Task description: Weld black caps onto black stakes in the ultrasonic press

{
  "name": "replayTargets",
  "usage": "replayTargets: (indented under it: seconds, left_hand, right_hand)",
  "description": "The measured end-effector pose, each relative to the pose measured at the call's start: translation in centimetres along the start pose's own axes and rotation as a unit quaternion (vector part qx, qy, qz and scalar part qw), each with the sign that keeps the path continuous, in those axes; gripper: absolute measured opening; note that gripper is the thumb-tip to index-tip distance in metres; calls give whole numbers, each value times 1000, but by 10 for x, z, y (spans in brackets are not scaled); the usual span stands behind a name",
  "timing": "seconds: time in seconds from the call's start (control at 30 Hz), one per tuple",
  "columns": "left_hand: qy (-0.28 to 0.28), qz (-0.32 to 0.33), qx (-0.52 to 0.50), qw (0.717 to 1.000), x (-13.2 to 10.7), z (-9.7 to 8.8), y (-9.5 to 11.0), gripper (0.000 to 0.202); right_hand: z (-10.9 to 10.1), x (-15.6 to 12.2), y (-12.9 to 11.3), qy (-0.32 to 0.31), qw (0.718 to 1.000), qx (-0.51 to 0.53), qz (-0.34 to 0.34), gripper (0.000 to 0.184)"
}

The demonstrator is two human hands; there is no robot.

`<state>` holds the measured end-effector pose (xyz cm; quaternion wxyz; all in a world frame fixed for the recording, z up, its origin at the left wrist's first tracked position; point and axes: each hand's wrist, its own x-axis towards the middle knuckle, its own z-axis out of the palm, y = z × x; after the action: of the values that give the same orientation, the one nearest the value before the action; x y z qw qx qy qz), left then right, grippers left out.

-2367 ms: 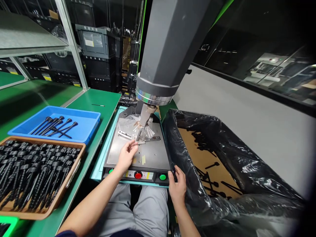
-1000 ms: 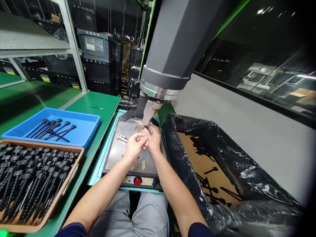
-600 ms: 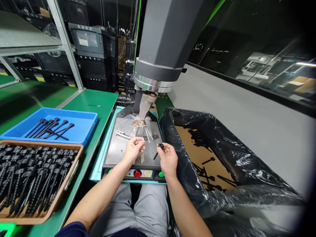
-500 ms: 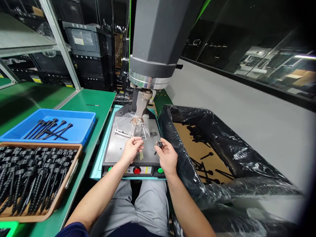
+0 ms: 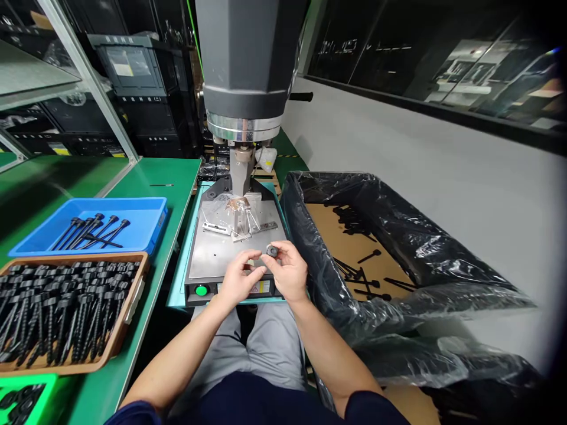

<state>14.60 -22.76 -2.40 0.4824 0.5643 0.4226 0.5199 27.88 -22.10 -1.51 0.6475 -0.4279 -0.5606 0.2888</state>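
My right hand (image 5: 290, 273) pinches a black round cap (image 5: 271, 251) between thumb and fingers, its round end facing up. Whether a stem hangs below it cannot be made out. Close by on the left, my left hand (image 5: 241, 276) has its thumb and curled fingers apart, the tips near the right thumb. Both hands are over the front of a press's metal base plate (image 5: 204, 254). Behind them, a small metal fixture (image 5: 241, 221) wrapped in clear film stands under the press's horn (image 5: 240, 171).
Left on the green bench are a blue tray (image 5: 146, 218) with several black stemmed parts, a brown tray (image 5: 142, 274) full of ribbed ones and a green bin (image 5: 53, 392). At right stands a film-lined box (image 5: 314, 236) holding black parts. A green button (image 5: 202, 290) sits at the base's front.
My hands have come together, the right moving left with the cap. My left fingers have opened from a pinch. The camera view has shifted slightly.
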Motion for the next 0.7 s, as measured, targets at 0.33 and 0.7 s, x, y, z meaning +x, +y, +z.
replayTargets:
  seconds: [0.33, 0.7]
  left_hand:
    - [-50, 27, 212, 976, -29, -32, 27, 17]
    - [142, -33, 347, 926, -90, -161, 72, 13]
  right_hand:
    - [3, -16, 10, -168, 954, 148, 198, 48]
    - [41, -33, 14, -325, 907, 165, 212, 50]
